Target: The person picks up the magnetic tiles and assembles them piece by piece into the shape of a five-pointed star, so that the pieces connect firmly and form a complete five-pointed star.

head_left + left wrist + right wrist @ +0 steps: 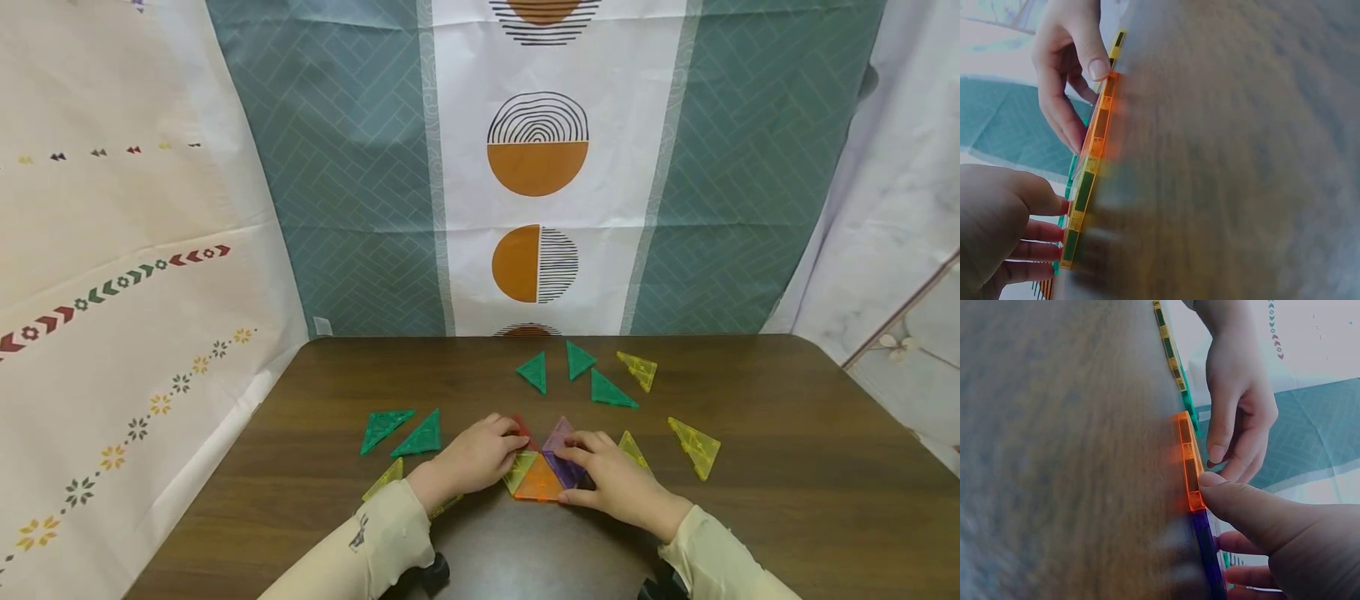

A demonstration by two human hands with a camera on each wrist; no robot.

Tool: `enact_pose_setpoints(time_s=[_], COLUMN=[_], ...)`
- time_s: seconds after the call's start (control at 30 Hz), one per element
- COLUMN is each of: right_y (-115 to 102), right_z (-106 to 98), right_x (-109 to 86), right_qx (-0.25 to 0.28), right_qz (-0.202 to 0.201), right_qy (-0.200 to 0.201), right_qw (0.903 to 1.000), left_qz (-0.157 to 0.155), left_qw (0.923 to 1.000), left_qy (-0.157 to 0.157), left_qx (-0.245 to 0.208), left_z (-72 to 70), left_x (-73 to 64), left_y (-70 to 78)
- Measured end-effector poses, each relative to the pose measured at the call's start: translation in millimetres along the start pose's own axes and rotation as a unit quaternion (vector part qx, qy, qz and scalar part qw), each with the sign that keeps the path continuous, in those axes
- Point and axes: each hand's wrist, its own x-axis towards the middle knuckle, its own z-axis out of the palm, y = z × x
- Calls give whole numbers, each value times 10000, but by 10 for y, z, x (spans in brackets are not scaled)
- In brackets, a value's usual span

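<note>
Translucent triangular magnetic tiles lie edge to edge in a fan at the table's middle. The orange tile (pixel 538 483) is nearest the person, with a yellow-green tile (pixel 519 473) at its left and a dark purple tile (pixel 567 473) at its right. Behind these are a red tile (pixel 527 431) and a lighter purple tile (pixel 558 432). My left hand (pixel 476 456) rests its fingertips on the red tile and the fan's left side. With extended fingers, my right hand (pixel 618 485) touches the purple tiles, its thumb (pixel 1213 480) at the orange tile's corner.
Green triangles (pixel 378 429) lie left of the fan, and several more green triangles (pixel 611 390) lie behind it. Yellow triangles (pixel 697 446) are scattered to the right; another yellow triangle (pixel 386 477) lies beside the left forearm. A patterned curtain (pixel 360 208) hangs behind the table (pixel 810 500).
</note>
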Motion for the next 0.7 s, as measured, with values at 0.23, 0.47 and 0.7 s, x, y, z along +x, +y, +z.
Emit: enact_pose_setpoints(time_s=[0.23, 0.47, 0.7], right_y=[4, 16, -5], right_z=[12, 11, -76], right_x=[4, 6, 15], right_qx=[-17, -53, 184], right_qz=[-3, -55, 29], right_qy=[-49, -56, -291], right_qw=[10000, 10000, 9994], left_qz=[-71, -191, -353], left_qw=[9999, 9996, 9970], left_qy=[-37, 22, 308], left_qx=[62, -210, -617], left_z=[10, -38, -142], left_x=[-5, -13, -4], left_y=[15, 39, 88])
